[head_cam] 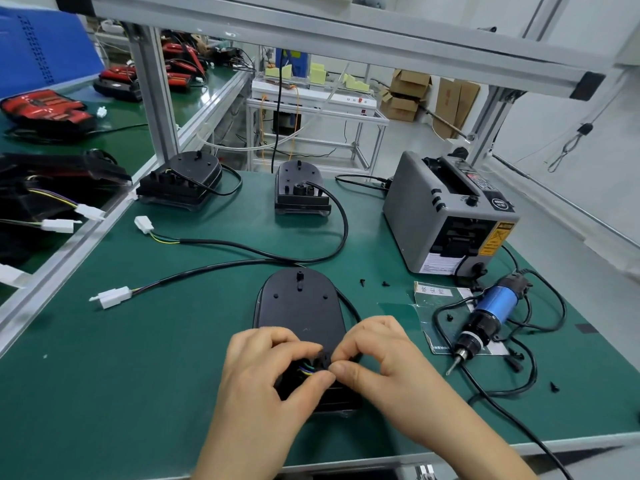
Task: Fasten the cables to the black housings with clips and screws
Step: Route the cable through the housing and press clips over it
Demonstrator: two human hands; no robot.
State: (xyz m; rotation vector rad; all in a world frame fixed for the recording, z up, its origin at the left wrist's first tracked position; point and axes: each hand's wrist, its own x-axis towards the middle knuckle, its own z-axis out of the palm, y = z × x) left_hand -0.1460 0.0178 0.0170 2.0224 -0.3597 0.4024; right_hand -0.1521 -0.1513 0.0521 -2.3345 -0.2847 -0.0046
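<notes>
View: single head-worn camera, wide-angle, straight edges bowed | Position: above the near edge of the desk [104, 393] | Faces: forward and down, toward the far edge and the frame post [152, 91] | Nearness: close; left hand [263, 372] and right hand [388, 362] at the nearest black housing [304, 306] fill lower centre

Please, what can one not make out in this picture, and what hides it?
Head view, small black part: pinched between left hand and right hand, shape hidden.
Head view, black housing: near end covered by both hands.
Head view, loose black fasteners: too small to identify.
</notes>
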